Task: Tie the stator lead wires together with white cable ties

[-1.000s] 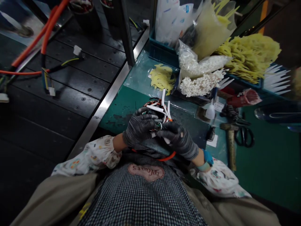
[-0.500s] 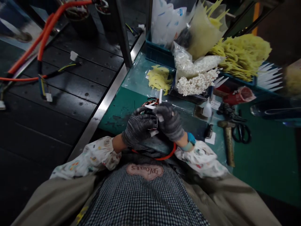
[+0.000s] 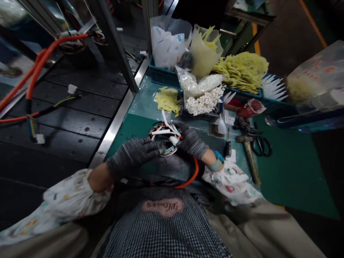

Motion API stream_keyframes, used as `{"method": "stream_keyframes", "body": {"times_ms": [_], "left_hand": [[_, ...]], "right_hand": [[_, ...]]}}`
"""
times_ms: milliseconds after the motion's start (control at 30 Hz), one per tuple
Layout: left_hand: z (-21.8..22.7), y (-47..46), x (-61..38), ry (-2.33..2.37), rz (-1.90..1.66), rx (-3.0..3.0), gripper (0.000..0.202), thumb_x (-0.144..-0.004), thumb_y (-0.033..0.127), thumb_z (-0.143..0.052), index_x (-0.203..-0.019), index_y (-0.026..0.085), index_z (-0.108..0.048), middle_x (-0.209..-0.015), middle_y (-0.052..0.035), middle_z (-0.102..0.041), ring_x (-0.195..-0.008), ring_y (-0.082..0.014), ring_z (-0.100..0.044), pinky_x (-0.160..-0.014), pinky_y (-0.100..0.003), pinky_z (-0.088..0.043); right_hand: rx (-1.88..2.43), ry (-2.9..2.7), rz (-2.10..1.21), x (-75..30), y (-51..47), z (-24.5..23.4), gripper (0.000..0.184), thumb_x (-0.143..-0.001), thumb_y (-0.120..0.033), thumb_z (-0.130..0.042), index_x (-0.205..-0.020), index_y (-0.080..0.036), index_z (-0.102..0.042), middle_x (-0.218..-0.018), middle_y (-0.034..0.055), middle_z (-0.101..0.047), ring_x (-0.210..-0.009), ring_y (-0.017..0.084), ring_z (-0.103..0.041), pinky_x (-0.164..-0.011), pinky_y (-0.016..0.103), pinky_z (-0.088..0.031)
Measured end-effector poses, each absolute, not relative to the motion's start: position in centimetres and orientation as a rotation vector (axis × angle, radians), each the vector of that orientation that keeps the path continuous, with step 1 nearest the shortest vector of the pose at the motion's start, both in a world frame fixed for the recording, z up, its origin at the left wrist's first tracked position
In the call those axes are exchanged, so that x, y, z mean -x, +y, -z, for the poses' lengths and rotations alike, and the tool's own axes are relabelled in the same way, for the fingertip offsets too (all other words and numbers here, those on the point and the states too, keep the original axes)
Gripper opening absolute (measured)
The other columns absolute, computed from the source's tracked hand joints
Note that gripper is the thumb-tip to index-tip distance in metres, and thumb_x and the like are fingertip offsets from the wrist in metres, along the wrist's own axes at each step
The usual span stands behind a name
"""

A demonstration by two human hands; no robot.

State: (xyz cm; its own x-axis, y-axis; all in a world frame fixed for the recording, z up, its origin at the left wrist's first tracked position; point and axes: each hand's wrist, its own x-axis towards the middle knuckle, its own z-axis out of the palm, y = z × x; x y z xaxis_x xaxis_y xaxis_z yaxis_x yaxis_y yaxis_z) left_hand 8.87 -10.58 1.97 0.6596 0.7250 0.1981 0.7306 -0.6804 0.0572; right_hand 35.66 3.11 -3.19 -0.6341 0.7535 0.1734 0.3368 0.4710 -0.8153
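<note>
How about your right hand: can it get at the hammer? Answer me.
Probably yes: the right hand is at the wire bundle, and only a small black item and a paper slip lie between it and the hammer.

A long black conveyor [image 3: 72, 123] runs along the left, its dark slats dotted with bolt heads, and a bright stainless steel rail [image 3: 115, 123] edges it. A dark metal upright [image 3: 113, 46] rises from that rail beside the green-matted worktop [image 3: 292, 179], where a blue plastic crate [image 3: 161, 76] sits at the far side. Beyond the worktop, a metal-framed shelf [image 3: 249, 14] stands over a brownish factory floor [image 3: 287, 43], which is marked by a yellow stripe [image 3: 256, 39] and a thin orange line [image 3: 313, 23]. The light here is dim, and the corners fall into shadow.
</note>
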Motion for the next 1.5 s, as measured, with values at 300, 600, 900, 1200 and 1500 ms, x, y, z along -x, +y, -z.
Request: {"method": "stream_keyframes", "body": {"times_ms": [300,600,900,1200,1500], "left_hand": [[-1.6,-11.5,-9.8,-1.129,0.327,2.527,0.034,-0.109,0.013,-0.064,-0.135,0.027,-0.082,-0.145,-0.0047,-0.085,-0.140,-0.0267,-0.073,-0.117,-0.045,-0.057],[3.7,-10.0,-10.0,-1.224,0.705,2.540,0.023,-0.115,0.048,-0.075,-0.111,0.026,-0.082,-0.125,-0.0052,-0.087,-0.152,-0.0321,-0.068,-0.123,-0.049,-0.060],[6.1,-12.7,-14.0,-1.476,0.914,2.149,0.020,-0.106,0.044,-0.085,-0.111,0.027,-0.075,-0.100,-0.0045,-0.084,-0.130,-0.0366,-0.076,-0.103,-0.056,-0.063],[2.9,-13.6,-13.3,-1.563,0.685,2.336,0.033,-0.119,0.053,-0.065,-0.134,0.025,-0.074,-0.116,-0.0065,-0.085,-0.141,-0.0364,-0.070,-0.108,-0.055,-0.062],[3.1,-13.7,-13.7,-1.628,0.746,2.329,0.029,-0.117,0.051,-0.068,-0.131,0.028,-0.077,-0.115,-0.0035,-0.086,-0.145,-0.0349,-0.069,-0.115,-0.054,-0.060]], "right_hand": [[0.664,-2.513,-0.801,-35.8,7.3,0.7,0.052,-0.099,-0.037,-0.093,-0.148,-0.026,-0.082,-0.142,0.0110,-0.085,-0.123,0.030,-0.082,-0.108,0.044,-0.068],[1.360,-2.142,-0.011,-36.2,9.9,-1.5,0.022,-0.100,-0.036,-0.079,-0.118,-0.023,-0.081,-0.155,0.0166,-0.071,-0.147,0.040,-0.056,-0.130,0.068,-0.041],[1.117,-2.126,-0.179,-36.5,8.6,-2.0,0.015,-0.103,-0.041,-0.078,-0.110,-0.028,-0.081,-0.131,0.0115,-0.080,-0.126,0.036,-0.072,-0.113,0.062,-0.062],[1.131,-1.951,-0.700,-36.8,-0.6,-2.5,0.027,-0.102,-0.049,-0.083,-0.121,-0.030,-0.081,-0.125,0.0112,-0.083,-0.119,0.037,-0.083,-0.084,0.051,-0.076],[1.116,-1.653,-1.020,-41.4,-9.2,-3.5,0.022,-0.103,-0.041,-0.083,-0.084,-0.034,-0.073,-0.081,0.0033,-0.086,-0.063,0.029,-0.083,-0.055,0.043,-0.073]]}}
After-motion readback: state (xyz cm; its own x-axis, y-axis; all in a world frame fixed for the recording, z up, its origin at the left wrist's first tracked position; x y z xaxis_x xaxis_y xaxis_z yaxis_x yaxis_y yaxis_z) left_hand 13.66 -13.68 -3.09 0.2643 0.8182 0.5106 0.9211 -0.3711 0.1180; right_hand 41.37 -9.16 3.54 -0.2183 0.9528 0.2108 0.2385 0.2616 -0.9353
